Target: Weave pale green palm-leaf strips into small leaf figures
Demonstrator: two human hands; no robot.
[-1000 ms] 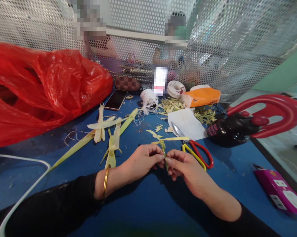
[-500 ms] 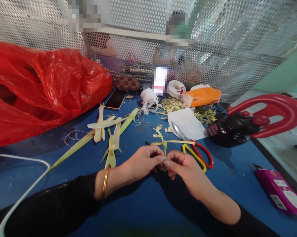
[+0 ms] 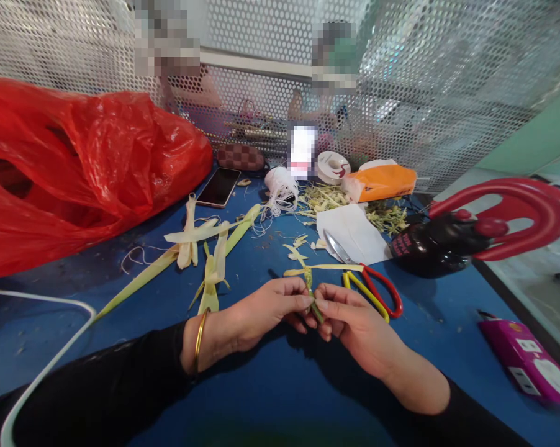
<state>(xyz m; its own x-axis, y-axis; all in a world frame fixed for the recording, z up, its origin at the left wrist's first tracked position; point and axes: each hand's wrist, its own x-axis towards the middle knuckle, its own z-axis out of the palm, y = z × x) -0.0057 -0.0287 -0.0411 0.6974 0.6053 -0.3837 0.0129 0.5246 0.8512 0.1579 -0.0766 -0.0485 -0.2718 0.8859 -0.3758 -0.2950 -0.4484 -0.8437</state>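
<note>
Between both hands, over the blue table, is a small piece of woven pale-green leaf strips (image 3: 308, 277) with a green stem pointing down. My left hand (image 3: 284, 303) pinches it from the left between thumb and fingers. From the other side, my right hand (image 3: 343, 307) pinches the same piece; the fingertips nearly meet. Loose strip ends stick out at its top, left and right. Just beyond the right hand lie scissors (image 3: 370, 292) with one red and one yellow handle, the blades over a white paper (image 3: 352, 233). Pale leaf pieces (image 3: 210, 267) lie left of the hands.
A large red plastic bag (image 3: 84, 167) fills the left side. Further back are a phone (image 3: 218, 187), white thread (image 3: 280, 186), a ribbon spool (image 3: 333, 167) and an orange packet (image 3: 382, 181). A black bottle (image 3: 431, 245) and magenta box (image 3: 526, 357) sit right. A white cable (image 3: 47, 366) crosses the left forearm.
The woven leaf piece has tilted, so its stem now slants down to the right and shows more between the fingers. Both hands keep their pinch and have shifted only slightly.
</note>
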